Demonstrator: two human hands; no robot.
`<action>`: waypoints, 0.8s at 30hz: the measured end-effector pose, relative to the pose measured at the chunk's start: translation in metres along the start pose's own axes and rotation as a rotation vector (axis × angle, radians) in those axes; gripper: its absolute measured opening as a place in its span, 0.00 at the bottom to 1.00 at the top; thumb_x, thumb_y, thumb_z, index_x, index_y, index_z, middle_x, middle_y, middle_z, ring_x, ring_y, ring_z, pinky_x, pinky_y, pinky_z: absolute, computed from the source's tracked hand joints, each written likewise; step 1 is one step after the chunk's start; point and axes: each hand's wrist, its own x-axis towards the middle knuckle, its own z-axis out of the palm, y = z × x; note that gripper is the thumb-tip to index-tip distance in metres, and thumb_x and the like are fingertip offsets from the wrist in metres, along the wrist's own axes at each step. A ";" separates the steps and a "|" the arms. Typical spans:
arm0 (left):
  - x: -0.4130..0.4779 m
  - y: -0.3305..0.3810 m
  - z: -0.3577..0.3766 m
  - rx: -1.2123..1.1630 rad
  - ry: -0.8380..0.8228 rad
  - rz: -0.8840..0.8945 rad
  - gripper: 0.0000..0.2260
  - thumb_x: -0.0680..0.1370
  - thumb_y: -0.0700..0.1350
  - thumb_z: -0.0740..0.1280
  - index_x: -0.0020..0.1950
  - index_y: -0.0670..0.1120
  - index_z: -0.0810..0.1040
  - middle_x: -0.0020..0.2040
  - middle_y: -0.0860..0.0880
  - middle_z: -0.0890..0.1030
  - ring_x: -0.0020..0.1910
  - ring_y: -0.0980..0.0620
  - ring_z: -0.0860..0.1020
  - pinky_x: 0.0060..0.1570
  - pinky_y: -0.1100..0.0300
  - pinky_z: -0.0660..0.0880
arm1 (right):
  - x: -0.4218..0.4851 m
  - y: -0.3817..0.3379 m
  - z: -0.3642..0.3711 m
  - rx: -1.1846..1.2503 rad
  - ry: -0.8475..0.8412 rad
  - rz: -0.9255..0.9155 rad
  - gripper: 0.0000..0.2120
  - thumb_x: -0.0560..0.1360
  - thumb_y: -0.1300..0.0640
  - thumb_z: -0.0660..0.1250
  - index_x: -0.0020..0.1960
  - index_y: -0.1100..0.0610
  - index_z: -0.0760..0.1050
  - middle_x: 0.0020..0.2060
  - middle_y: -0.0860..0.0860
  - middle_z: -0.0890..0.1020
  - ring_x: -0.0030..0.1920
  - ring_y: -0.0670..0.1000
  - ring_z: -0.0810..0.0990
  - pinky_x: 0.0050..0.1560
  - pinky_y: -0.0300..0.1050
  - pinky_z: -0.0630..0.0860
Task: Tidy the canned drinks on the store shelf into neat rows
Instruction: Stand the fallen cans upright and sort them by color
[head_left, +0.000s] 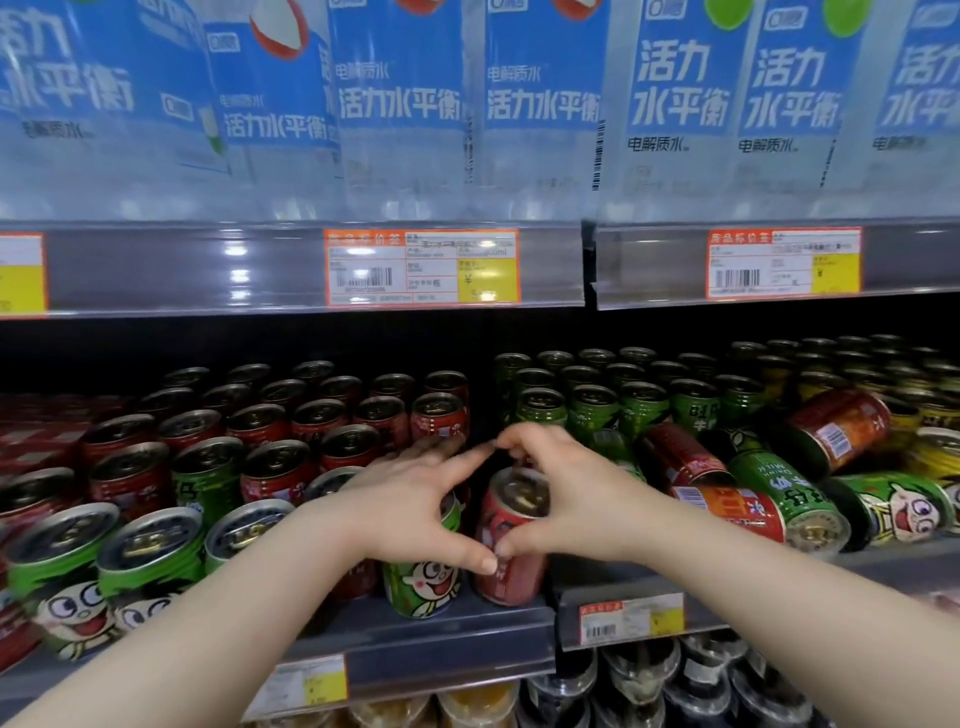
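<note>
Far left, front of the shelf (447, 629): green cans (150, 551) lean out of line, with upright red rows (270, 431) at their 12 o'clock.

Centre: my left hand (410, 499) lies over the front green can (423, 582). Its fingers (457, 462) are straight and slightly spread, and the thumb tip presses the near side of the red can (511, 571). That can stands at the shelf's front edge, touching the green one at its 9 o'clock. It seems to lean a little, though the wide lens may exaggerate this.

My right hand (571, 499) pinches the red can, with curled fingers (519, 441) over its far rim and the thumb on the near wall.

Judgement: the step is seating this can square in the front row.
- Keep the grip low on the wall, not on the rim, so it doesn't tip.
- Use the left thumb as a stop.
- Slide the can rather than lift it, and check the base sits flat before letting go.
- Watch the lip, because the can sits close to the drop.

At 3 o'clock lie toppled cans (769, 488), red and green mixed, resting on each other. They will likely roll if nudged, so the right forearm should stay clear of them. Upright green rows (592, 405) at 1 o'clock look orderly.
</note>
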 end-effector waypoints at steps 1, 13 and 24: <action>0.000 -0.001 0.001 0.005 -0.002 -0.006 0.47 0.64 0.72 0.64 0.74 0.61 0.40 0.77 0.49 0.50 0.75 0.48 0.51 0.72 0.51 0.54 | 0.002 -0.004 0.003 0.023 0.000 -0.028 0.42 0.63 0.48 0.76 0.70 0.48 0.58 0.65 0.47 0.64 0.65 0.46 0.67 0.64 0.40 0.68; 0.000 0.003 0.000 -0.045 0.008 -0.006 0.31 0.70 0.69 0.60 0.69 0.73 0.47 0.76 0.50 0.55 0.74 0.46 0.55 0.71 0.50 0.56 | 0.036 0.061 0.005 -0.424 -0.263 0.120 0.34 0.73 0.47 0.66 0.74 0.45 0.55 0.74 0.49 0.62 0.71 0.53 0.64 0.68 0.49 0.67; -0.004 0.005 -0.008 -0.145 -0.048 0.000 0.31 0.71 0.65 0.64 0.69 0.70 0.52 0.76 0.51 0.56 0.74 0.49 0.55 0.71 0.50 0.57 | 0.044 0.069 -0.019 0.246 -0.031 0.254 0.08 0.77 0.54 0.62 0.55 0.54 0.73 0.48 0.52 0.79 0.47 0.53 0.78 0.45 0.47 0.78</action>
